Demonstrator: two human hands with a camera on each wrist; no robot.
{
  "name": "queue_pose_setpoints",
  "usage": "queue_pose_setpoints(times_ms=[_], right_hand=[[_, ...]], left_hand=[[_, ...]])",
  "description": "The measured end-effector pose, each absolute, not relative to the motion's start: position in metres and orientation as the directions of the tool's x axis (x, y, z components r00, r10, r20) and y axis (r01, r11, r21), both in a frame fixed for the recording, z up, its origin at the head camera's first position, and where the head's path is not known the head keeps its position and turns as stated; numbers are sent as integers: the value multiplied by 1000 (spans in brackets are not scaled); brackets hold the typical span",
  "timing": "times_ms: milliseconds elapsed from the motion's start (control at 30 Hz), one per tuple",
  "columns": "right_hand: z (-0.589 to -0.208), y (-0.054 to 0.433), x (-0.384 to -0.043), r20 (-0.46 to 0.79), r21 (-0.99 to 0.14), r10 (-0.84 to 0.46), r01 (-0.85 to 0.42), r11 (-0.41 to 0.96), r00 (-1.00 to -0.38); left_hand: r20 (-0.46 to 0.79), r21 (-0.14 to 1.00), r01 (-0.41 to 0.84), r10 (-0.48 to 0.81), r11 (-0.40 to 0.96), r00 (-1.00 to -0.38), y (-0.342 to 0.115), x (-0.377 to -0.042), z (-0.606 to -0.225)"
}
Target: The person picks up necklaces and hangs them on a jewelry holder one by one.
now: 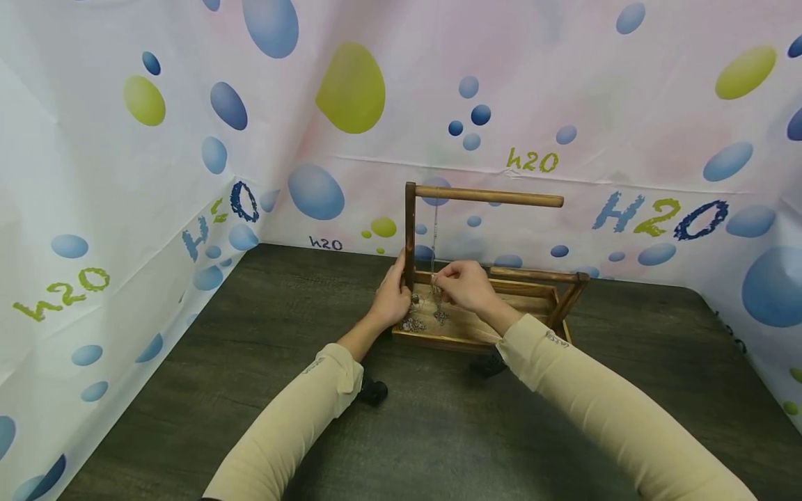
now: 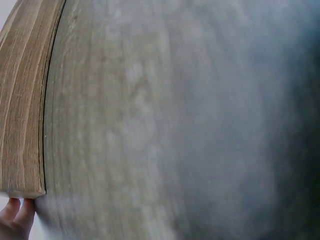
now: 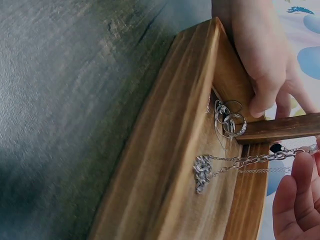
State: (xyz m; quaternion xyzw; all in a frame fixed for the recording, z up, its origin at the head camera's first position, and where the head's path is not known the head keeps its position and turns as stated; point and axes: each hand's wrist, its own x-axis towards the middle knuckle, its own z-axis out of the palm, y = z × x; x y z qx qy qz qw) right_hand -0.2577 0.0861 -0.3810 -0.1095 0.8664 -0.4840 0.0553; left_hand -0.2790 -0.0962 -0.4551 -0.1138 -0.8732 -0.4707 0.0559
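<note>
A wooden jewelry stand (image 1: 451, 339) has a shallow tray, a tall upright at its left end and a round bar (image 1: 501, 197) on top. My left hand (image 1: 391, 300) grips the stand's left end beside the upright, the thumb (image 3: 261, 102) on the end wall. A silver chain (image 1: 435, 236) hangs from the bar into the tray. My right hand (image 1: 466, 285) pinches this chain partway down, and its lower links (image 3: 250, 160) run to a bunched silver clump (image 3: 202, 174). Silver rings (image 3: 235, 124) and tangled chains lie in the tray's left corner.
A lower wooden bar (image 1: 523, 274) on a slanted support stands at the stand's right side. The dark table (image 1: 301, 292) extends around the tray. Behind it hangs a white backdrop (image 1: 426, 90) with printed drops. Black devices (image 1: 374, 392) sit below both wrists.
</note>
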Motion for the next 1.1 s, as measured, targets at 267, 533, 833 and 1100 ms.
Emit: queue_pose_setpoints(times_ms=[267,533,833,1100], right_hand=[[-373,87,-259,17,-853,-240,-139,502,-971],[-366,85,-260,10,-874,-249,-130,467,-968],[-356,83,-257,6,-882,-240,-118,456,-971],[-345,83,-257,-14,-897,-228,-89,432,-973]], left_hand=[[186,814,240,155,528,-970,-96,-280,-454],[188,812,244,157,531,-969,-96,-279,-453],[190,816,246,159,523,-969,-96,-278,-453],[196,812,249,155,527,-968,-96,-279,-453]])
